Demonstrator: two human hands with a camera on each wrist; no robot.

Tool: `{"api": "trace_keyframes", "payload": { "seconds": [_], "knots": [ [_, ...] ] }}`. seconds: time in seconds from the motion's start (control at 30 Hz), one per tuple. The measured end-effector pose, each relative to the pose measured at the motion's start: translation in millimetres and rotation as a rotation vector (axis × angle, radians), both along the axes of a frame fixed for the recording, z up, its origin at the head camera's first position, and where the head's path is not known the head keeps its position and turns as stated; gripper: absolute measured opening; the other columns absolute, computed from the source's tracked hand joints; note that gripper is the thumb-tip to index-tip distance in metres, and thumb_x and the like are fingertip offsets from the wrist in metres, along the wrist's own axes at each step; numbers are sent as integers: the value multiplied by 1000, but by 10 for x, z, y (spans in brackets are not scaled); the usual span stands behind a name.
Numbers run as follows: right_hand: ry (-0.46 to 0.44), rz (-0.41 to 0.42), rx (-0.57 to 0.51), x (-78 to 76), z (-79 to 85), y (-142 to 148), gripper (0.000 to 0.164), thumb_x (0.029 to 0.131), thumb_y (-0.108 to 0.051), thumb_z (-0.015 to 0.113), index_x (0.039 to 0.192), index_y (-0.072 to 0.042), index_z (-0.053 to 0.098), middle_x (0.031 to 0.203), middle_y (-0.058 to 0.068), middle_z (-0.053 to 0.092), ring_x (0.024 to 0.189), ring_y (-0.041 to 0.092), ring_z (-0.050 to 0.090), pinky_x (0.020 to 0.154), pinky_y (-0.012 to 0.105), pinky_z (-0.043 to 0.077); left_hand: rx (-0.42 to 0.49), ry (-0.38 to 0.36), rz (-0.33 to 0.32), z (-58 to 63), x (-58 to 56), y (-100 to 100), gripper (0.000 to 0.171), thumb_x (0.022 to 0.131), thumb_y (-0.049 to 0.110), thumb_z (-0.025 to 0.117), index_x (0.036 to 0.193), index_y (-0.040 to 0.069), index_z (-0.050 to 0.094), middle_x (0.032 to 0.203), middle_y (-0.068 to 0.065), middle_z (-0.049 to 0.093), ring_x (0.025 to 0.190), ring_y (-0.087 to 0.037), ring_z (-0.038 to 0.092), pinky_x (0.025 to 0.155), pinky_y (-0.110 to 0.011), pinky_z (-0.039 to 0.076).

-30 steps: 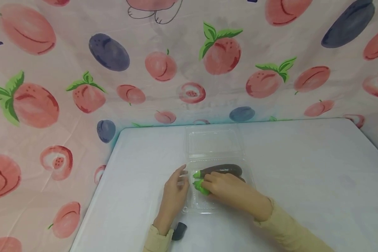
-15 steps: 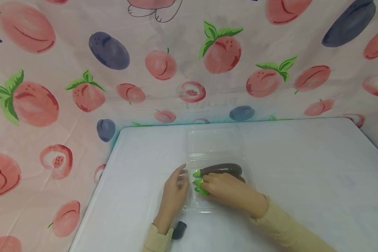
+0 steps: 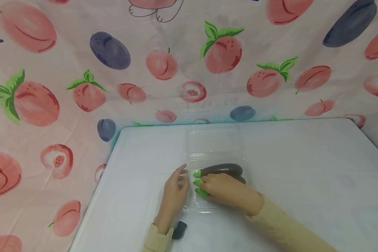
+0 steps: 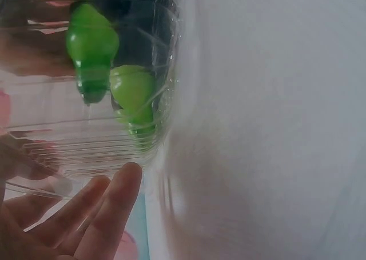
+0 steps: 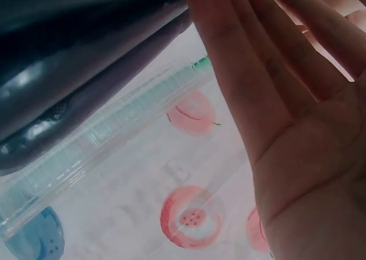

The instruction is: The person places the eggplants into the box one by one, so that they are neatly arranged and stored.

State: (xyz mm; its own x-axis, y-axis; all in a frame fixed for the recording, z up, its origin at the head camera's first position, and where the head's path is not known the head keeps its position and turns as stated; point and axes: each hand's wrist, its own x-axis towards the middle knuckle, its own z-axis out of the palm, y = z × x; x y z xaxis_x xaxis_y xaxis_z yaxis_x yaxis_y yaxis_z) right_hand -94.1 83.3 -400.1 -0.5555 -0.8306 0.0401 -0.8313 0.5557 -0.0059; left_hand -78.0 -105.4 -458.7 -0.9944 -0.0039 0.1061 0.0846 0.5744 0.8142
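A clear plastic clamshell box [image 3: 204, 212] lies unfolded, its lid tipped back toward the wall. Inside its base are three dark purple eggplants with green caps, side by side. The farthest eggplant [image 3: 222, 169] shows almost whole. My right hand [image 3: 228, 190] covers most of the middle one and the nearest one, whose green cap [image 3: 201, 192] sticks out left of the fingers; the fingertips grip that nearest eggplant just behind its cap. My left hand [image 3: 174, 192] stands at the box's left side, fingers loosely extended, with a fingertip [image 4: 130, 171] right at the ribbed wall.
The flat clear lid [image 3: 214, 141] lies toward the back edge of the white table [image 3: 302, 168]. A fruit-print cloth [image 3: 189, 63] hangs behind the table and along its left side. Beside the left cuff is a small black object [image 3: 179, 230].
My right hand and sleeve have shifted slightly left and down. The nearest eggplant's cap has moved toward the front, apart from the middle one. My left hand stays in place.
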Motion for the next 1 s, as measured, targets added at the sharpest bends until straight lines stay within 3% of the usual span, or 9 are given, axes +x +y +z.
{"api": "trace_keyframes", "payload": {
  "seconds": [0.3, 0.67, 1.0],
  "knots": [
    [-28, -3, 21, -30, -19, -33, 20, 81, -26, 81, 98, -18, 75, 95, -6, 71, 83, 11, 66, 74, 24, 58, -4, -6, 3, 8, 11, 3, 42, 101, 16, 54, 143, 16, 52, 126, -5, 65, 108, -21, 67, 88, -37, 59],
    [-20, -3, 12, -42, -72, -51, 16, 80, -25, 82, 92, -19, 73, 88, -7, 71, 79, 10, 65, 70, 25, 57, -7, -4, -2, 6, 5, 6, 42, 100, 15, 55, 143, 15, 52, 126, -5, 66, 109, -21, 66, 88, -36, 58],
    [-51, -19, 4, -38, -74, -45, 22, 77, -27, 84, 95, -19, 73, 87, -8, 68, 80, 9, 64, 70, 25, 57, 0, -3, -2, 4, -4, 1, 43, 100, 15, 55, 142, 15, 52, 125, -5, 66, 108, -21, 67, 88, -36, 59]
  ]
}}
